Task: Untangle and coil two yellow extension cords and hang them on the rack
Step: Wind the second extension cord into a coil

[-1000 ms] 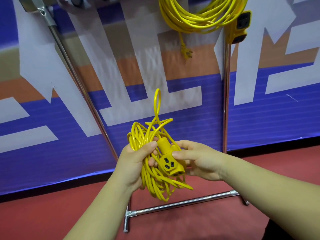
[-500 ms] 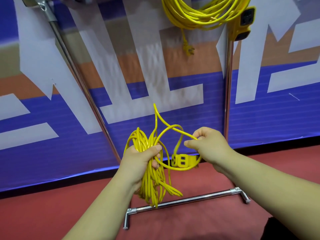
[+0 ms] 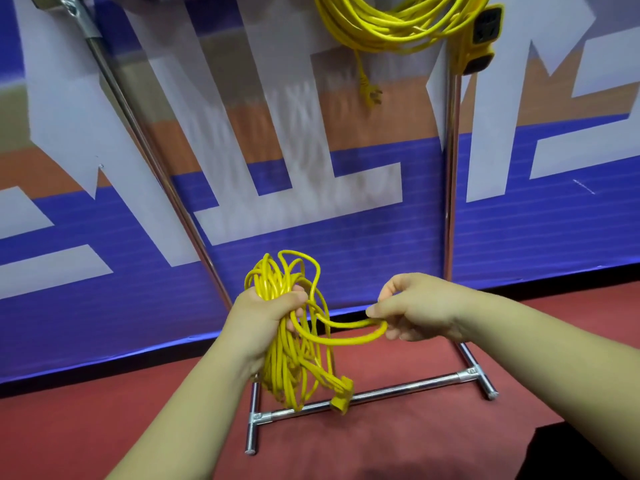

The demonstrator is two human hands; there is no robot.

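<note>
My left hand point(image 3: 266, 318) grips a bundle of yellow extension cord point(image 3: 289, 358) around its middle, its loops sticking up above my fist and hanging down below it. The cord's yellow socket end point(image 3: 341, 396) dangles at the bottom of the bundle. My right hand point(image 3: 415, 308) pinches a loose loop of the same cord pulled out to the right. A second yellow cord point(image 3: 391, 26), coiled, hangs on the metal rack point(image 3: 450, 168) at the top, its plug point(image 3: 372, 95) and socket block point(image 3: 479, 39) dangling.
The rack's chrome base bar point(image 3: 391, 391) and feet stand on red floor point(image 3: 86, 427) just below my hands. A slanted rack pole point(image 3: 145, 147) rises to the upper left. Behind stands a blue, white and orange banner wall point(image 3: 554, 220).
The socket end has dropped from beside my right hand to the bottom of the bundle. My right hand moved right and lower, drawing a loop out sideways. The left hand keeps its grip.
</note>
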